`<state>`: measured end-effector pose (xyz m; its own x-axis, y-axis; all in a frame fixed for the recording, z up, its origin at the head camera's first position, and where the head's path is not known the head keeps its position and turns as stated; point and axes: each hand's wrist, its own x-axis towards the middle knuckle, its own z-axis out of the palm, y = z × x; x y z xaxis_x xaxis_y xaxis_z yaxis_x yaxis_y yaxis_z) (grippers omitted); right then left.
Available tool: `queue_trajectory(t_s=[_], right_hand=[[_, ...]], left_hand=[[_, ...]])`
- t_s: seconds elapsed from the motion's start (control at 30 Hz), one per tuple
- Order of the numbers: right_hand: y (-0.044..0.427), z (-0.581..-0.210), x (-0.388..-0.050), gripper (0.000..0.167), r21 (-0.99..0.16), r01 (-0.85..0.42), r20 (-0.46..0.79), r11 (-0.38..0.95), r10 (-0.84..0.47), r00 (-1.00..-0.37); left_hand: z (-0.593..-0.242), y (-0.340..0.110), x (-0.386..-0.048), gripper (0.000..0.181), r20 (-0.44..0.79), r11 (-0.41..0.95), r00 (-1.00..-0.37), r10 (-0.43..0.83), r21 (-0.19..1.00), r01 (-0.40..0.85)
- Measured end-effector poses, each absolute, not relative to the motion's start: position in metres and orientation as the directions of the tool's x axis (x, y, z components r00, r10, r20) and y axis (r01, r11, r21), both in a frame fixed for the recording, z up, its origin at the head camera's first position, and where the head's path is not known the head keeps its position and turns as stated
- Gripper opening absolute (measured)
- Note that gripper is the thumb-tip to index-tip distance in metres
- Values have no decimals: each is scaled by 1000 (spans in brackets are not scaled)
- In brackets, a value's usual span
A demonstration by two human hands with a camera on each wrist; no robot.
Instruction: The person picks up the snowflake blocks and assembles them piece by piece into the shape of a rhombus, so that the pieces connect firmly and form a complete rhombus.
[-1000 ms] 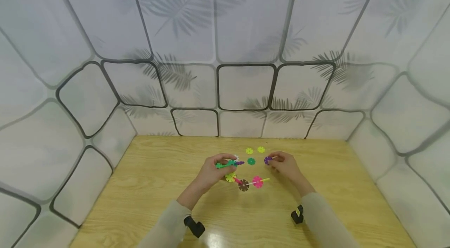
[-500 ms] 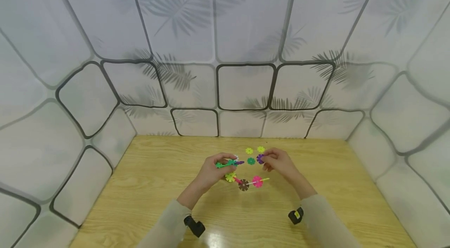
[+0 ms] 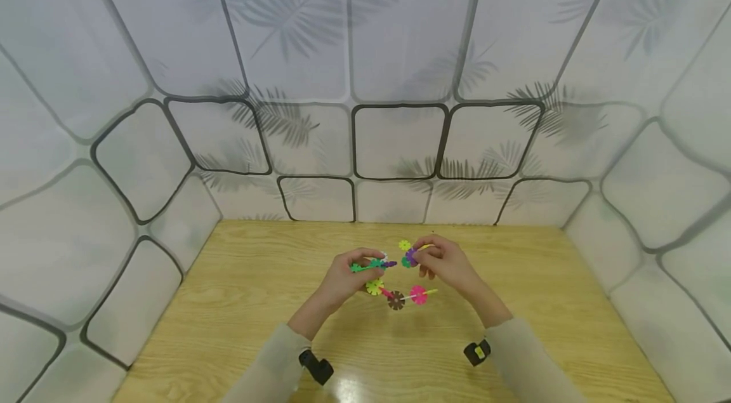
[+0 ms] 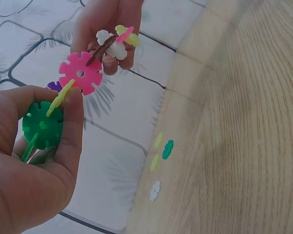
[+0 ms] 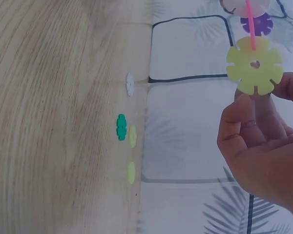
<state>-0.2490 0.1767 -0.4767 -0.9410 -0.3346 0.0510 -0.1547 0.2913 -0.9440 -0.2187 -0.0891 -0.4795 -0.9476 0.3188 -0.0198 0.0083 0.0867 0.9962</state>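
My left hand (image 3: 341, 279) pinches a green disc (image 4: 42, 124) of a linked chain of notched discs. A purple disc (image 3: 391, 264) sticks out to the right of its fingers. From below this hand the chain runs rightward through a yellow disc (image 3: 374, 287), a brown disc (image 3: 396, 300) and a pink disc (image 3: 419, 294). With thumb and fingertips my right hand (image 3: 451, 263) pinches another purple disc (image 3: 411, 256), in front of a green disc (image 3: 405, 262) on the table. In the right wrist view, a yellow disc (image 5: 254, 66) overlaps the fingers; their contact is unclear.
Behind the hands, loose discs lie on the wooden table (image 3: 228, 327): white (image 4: 155, 190), green (image 4: 168, 149) and two yellow ones, one (image 3: 404, 245) visible beyond the green disc. Patterned cloth walls (image 3: 400, 136) enclose the back and sides.
My right hand has moved left with the purple disc, which now overlaps the loose green disc and partly covers one yellow disc. The left hand has stayed nearly still.
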Motion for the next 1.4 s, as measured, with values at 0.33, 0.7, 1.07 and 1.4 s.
queue_trajectory(t_s=[0.33, 0.7, 1.07, 1.4], right_hand=[[170, -472, -246, 20, -945, -165, 48, 282, -379, -924], [164, -471, -244, 21, -947, -164, 37, 277, -412, -911], [160, -468, -239, 21, -950, -157, 33, 272, -410, -911], [154, -469, -238, 20, -947, -184, 58, 264, -423, -904]], left_hand=[[-477, -88, -218, 35, -11, 103, -948, 319, 994, 23], [-476, -88, -217, 35, -13, 97, -949, 315, 995, 18], [-476, -87, -216, 36, -6, 97, -946, 325, 995, 27], [-481, -87, -217, 29, 18, 79, -951, 309, 996, 44]])
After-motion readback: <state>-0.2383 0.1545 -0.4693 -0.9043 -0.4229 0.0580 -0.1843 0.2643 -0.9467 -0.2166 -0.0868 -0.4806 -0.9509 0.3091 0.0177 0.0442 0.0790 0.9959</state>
